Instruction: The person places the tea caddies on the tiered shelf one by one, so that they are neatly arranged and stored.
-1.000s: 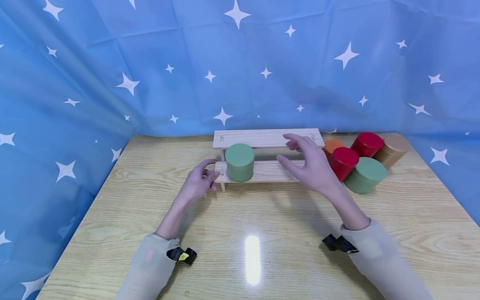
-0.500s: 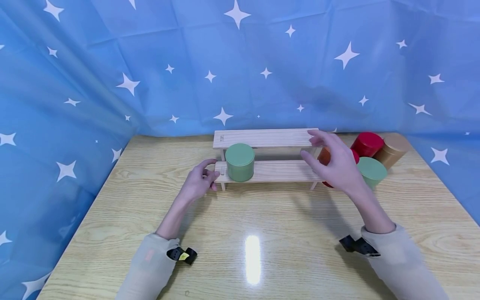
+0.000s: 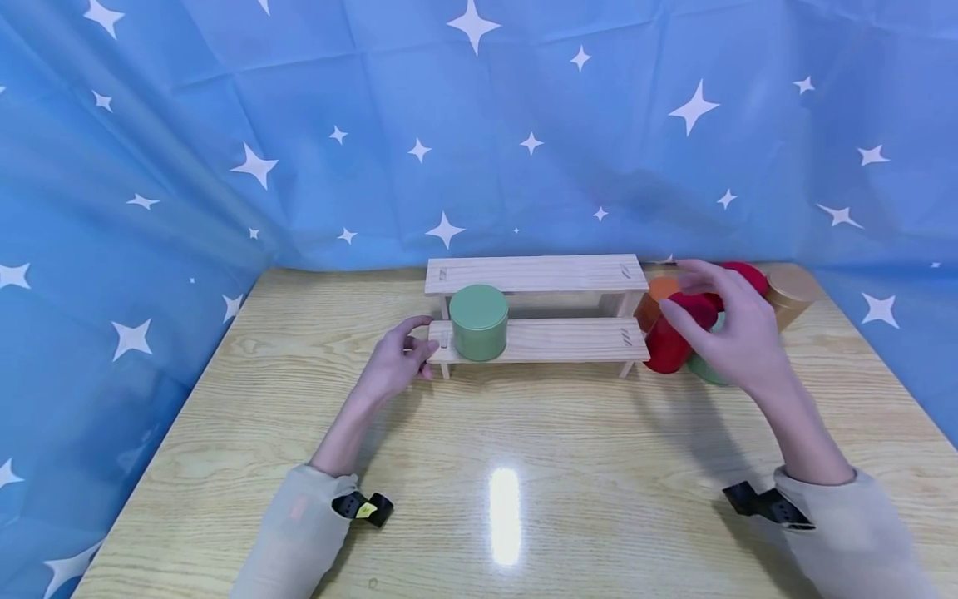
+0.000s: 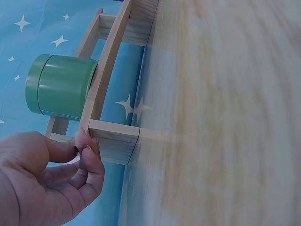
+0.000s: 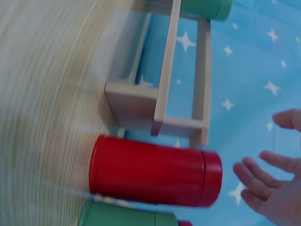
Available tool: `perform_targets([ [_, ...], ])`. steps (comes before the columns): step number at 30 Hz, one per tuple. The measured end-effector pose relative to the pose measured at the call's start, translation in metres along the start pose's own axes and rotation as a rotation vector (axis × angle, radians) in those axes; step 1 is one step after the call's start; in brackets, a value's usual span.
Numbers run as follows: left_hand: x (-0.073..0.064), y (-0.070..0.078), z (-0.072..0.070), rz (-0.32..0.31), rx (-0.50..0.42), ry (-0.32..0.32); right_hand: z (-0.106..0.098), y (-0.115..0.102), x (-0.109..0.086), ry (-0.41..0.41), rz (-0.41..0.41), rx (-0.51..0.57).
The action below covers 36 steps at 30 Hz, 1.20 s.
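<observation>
A two-step wooden shelf (image 3: 569, 339) stands on the table, and a green lidded tin (image 3: 479, 323) sits upright at the left of its lower step. My left hand (image 3: 397, 362) pinches the left end of that step; thumb and fingertips meet at the board's corner in the left wrist view. Over the tins at the right, my right hand (image 3: 737, 337) hovers with fingers spread and holds nothing. Closest below it is a tall red tin (image 5: 150, 172), upright beside the shelf's right end. A second green tin (image 5: 122, 215) is partly hidden by the right hand in the head view.
Behind the red tin stand an orange tin (image 3: 659, 298), another red tin (image 3: 752, 279) and a tan tin (image 3: 791, 291), grouped near the back right. A blue star-patterned cloth (image 3: 524, 191) hangs behind the wooden table (image 3: 419, 466).
My right hand has moved right, from above the shelf to above the grouped tins, its fingers still spread. The left hand keeps its grip on the shelf end.
</observation>
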<state>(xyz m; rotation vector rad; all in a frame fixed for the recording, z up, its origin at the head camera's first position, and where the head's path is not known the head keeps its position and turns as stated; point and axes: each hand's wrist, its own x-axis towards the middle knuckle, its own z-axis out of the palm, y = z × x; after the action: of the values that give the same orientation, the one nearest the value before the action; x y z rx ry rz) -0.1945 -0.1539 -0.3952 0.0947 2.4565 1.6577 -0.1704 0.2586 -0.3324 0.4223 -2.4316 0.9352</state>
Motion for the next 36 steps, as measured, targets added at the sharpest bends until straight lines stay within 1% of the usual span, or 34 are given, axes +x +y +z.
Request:
perform_targets([
  [6,0.0,0.001,0.0,0.001,-0.009,-0.001,-0.016,0.013,-0.005,0.025,0.046,0.005],
  [17,0.0,0.0,-0.001,-0.001,-0.005,-0.007,-0.035,0.033,-0.013,-0.013,0.154,-0.008],
  [29,-0.001,0.001,-0.001,-0.003,-0.008,-0.007,-0.046,0.059,-0.024,-0.04,0.176,-0.043],
  [34,-0.001,0.001,-0.001,-0.001,-0.005,-0.007,-0.048,0.069,-0.027,-0.042,0.15,-0.046],
  [36,-0.001,0.0,-0.001,0.0,-0.005,-0.006,-0.048,0.073,-0.028,-0.063,0.154,-0.057],
])
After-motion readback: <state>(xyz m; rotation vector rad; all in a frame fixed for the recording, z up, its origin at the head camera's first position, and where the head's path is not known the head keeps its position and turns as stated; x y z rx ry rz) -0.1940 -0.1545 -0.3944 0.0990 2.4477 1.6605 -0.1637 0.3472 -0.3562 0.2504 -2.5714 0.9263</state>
